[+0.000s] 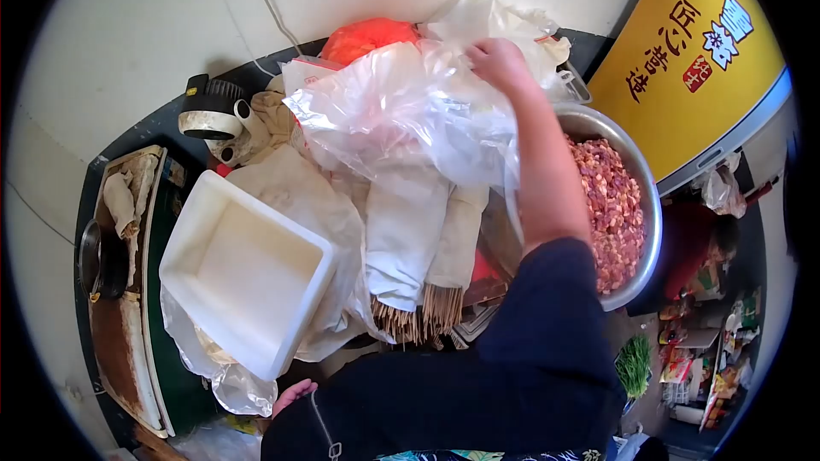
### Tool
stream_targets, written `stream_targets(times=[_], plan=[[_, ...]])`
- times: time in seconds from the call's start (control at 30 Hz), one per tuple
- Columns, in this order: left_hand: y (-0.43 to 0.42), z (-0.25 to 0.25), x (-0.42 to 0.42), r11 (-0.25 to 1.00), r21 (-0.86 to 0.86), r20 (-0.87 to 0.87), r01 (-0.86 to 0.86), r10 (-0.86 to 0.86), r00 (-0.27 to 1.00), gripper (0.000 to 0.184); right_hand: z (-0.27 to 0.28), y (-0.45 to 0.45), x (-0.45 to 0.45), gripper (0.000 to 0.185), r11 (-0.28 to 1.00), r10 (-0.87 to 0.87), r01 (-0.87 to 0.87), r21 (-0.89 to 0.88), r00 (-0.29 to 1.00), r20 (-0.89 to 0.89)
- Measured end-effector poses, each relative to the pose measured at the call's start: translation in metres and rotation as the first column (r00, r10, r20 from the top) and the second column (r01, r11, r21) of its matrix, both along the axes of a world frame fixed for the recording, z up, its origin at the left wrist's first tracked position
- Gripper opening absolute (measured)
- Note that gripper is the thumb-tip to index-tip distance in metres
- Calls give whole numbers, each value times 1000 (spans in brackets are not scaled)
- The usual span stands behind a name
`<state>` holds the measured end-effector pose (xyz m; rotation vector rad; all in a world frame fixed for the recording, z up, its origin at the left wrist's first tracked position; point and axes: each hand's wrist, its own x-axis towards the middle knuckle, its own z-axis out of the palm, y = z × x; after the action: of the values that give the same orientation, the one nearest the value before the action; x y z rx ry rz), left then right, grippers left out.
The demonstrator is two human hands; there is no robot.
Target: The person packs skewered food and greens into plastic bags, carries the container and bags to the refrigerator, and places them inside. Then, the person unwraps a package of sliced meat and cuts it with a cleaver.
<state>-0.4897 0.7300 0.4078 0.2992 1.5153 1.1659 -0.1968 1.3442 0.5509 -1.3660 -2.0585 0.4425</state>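
My right hand (498, 61) reaches to the back of the table, its fingers closed on a clear plastic bag (410, 111). The crumpled film spreads left from it over the bundles. Below that, two white cloth-wrapped bundles (408, 235) show thin wooden skewers (418, 318) sticking out at the near end. Under my right forearm stands a large metal bowl (651, 205) of diced raw meat (611, 213). Only part of my left hand (293, 395) shows, low by the near corner of a bare white plastic tub (312, 290); its fingers are mostly hidden.
A red plastic bag (367, 38) and white bags (487, 21) lie along the wall. At the left are a black-and-white device (209, 109) and a rusty metal box (124, 350). A yellow fridge (683, 60) stands right. Green vegetables (634, 365) and shelves of goods (726, 350) sit lower right.
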Motion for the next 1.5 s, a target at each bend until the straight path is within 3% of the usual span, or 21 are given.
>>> stream_targets(times=[0.07, 0.1, 0.2, 0.37, 0.47, 0.5, 0.53, 0.6, 0.7, 0.77, 0.83, 0.9, 0.93, 1.0, 1.1, 1.3, 1.37, 1.5], plan=[[2, -4, -2, 997, -83, -8, 11, -12, 1000, 38, -59, 71, 48, 24, 997, -37, 62, -41, 895, 444], [4, -4, -1, 995, -103, -10, 4, -5, 1000, 38, -89, 96, 65, 25, 996, -85, 81, 34, 786, 613], [15, 1, 7, 989, -144, -16, -22, 19, 1000, 38, -132, 126, 92, 29, 973, -141, 198, -121, 919, 369], [40, 12, 18, 971, -234, -48, -50, 40, 998, 37, -120, 127, 96, 29, 800, -387, 500, -332, 852, 353], [55, 20, 24, 952, -298, -56, -68, 54, 997, 37, -111, 131, 92, 28, 773, -310, 466, -430, 869, 385], [41, 5, 20, 987, -141, 45, -70, 77, 996, 36, -127, 146, 92, 28, 774, -311, 467, -429, 869, 385], [39, 1, 22, 988, -141, 47, -65, 72, 996, 36, -159, 172, 98, 31, 790, -288, 351, -503, 936, 203], [40, -4, 25, 987, -155, -50, -32, 25, 998, 37, -161, 172, 101, 35, 800, -276, 239, -550, 961, 16], [47, -5, 21, 989, -145, -37, 4, -10, 999, 37, -160, 161, 93, 43, 754, -348, 334, -566, 933, 86], [53, -4, 18, 991, -128, -21, 31, -34, 999, 38, -160, 159, 85, 47, 793, -271, 397, -462, 909, 317], [57, -3, 16, 992, -115, -8, 54, -55, 998, 38, -144, 158, 75, 46, 780, -257, 421, -463, 890, 377], [62, -1, 15, 992, -99, -2, 82, -83, 997, 38, -139, 160, 71, 43, 792, -252, 211, -572, 968, 8], [65, 1, 15, 991, -96, 0, 93, -94, 996, 38, -138, 159, 66, 43, 793, -253, 210, -571, 968, 6], [69, 11, 14, 986, -118, 2, 119, -120, 993, 39, -127, 149, 52, 30, 708, -437, 139, -693, 856, -275], [61, -10, 6, 996, -25, 32, 86, -85, 996, 40, -127, 139, 57, 29, 701, -507, 95, -707, 764, -400], [47, -20, -1, 996, -91, 111, 0, 10, 994, 40, -127, 128, 50, 28, 777, -451, 194, -599, 835, -314], [51, -3, 10, 992, 67, -113, 111, -103, 988, 39, -123, 118, 42, 27, 799, -412, 233, -555, 884, -222], [49, -1, 14, 984, 150, -157, 98, -74, 985, 40, -97, 91, 30, 26, 847, -340, 260, -463, 935, -97]])
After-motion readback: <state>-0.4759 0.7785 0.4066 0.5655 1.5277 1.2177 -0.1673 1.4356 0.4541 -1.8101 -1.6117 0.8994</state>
